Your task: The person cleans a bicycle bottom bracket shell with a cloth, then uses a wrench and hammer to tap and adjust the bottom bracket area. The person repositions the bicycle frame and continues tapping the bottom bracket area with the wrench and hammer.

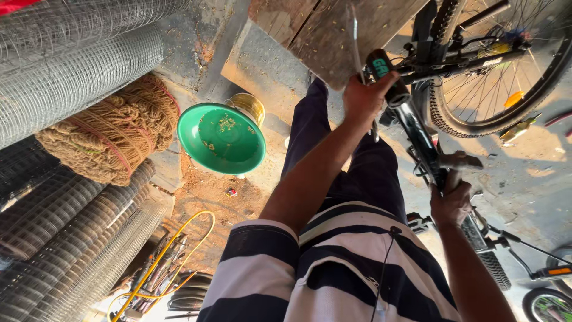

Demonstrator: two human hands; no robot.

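- The bicycle's front wheel (pixel 500 71) is cut off by the top and right picture edges.
- The left hand (pixel 364 98) covers part of the handlebar grip (pixel 387 77).
- The right hand (pixel 451 203) hides the frame part it grasps; which part, I cannot tell.
- The wire mesh rolls (pixel 65 71) run past the left edge.
- The tangle beneath the yellow cable (pixel 161 262) is too blurred to name.
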